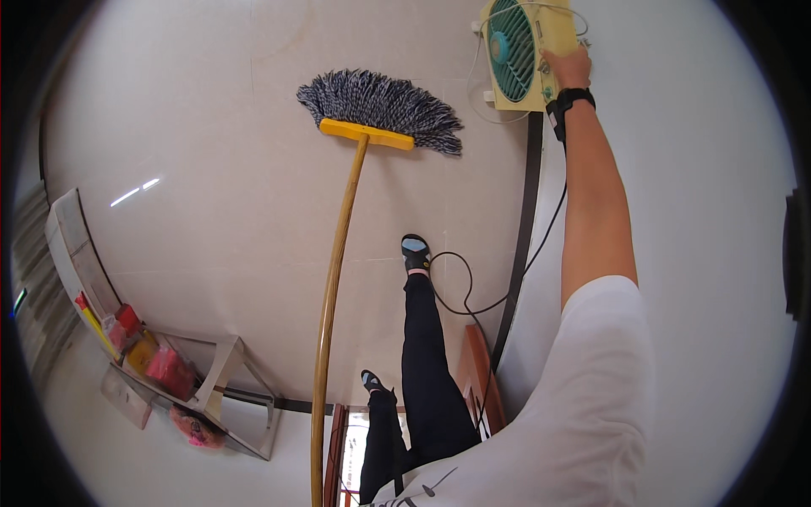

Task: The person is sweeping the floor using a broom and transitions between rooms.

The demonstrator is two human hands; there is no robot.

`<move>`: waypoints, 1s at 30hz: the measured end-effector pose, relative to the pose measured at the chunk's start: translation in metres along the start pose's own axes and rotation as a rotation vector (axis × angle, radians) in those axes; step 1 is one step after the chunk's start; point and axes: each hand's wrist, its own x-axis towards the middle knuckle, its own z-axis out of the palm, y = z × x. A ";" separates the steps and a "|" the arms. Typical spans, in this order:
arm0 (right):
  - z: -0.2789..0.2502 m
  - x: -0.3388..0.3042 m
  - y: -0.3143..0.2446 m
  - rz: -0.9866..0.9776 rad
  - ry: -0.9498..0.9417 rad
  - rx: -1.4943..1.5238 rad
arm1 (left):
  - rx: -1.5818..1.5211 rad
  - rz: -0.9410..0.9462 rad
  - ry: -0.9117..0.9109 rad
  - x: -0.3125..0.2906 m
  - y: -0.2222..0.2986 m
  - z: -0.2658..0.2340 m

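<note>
My right arm reaches out along the wall, a black band on its wrist. At its end my right hand is closed on the top of a cream box fan with a green grille, by the small controls. A thin pale cord hangs loosely over the fan. My left hand is out of view. A mop with grey-and-white yarn strands and a yellow head bar rests on the floor. Its long wooden handle runs down past the lower edge, where its end is hidden.
A black cable loops on the tiled floor beside my front foot and runs along the wall. At lower left stands a small table with red and pink bagged items. A reddish-brown wooden piece is beside my leg.
</note>
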 end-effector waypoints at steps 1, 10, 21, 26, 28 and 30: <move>0.000 -0.028 -0.013 -0.036 0.159 -0.120 | 0.000 -0.001 0.008 -0.003 -0.007 -0.002; 0.068 -0.495 -0.062 -0.430 -0.849 0.220 | 0.004 0.088 0.015 0.014 -0.032 -0.020; 0.046 -0.677 -0.037 0.496 -0.889 0.679 | -0.140 0.414 0.062 0.066 -0.060 0.011; 0.053 -0.604 0.024 0.391 -0.683 0.646 | -0.183 0.570 0.031 0.101 -0.039 0.042; 0.058 -0.563 0.039 0.288 -0.668 0.706 | -0.217 0.638 0.025 0.116 -0.034 0.061; 0.075 -0.530 0.088 -0.467 -0.801 0.030 | -0.218 0.730 0.000 0.130 -0.027 0.074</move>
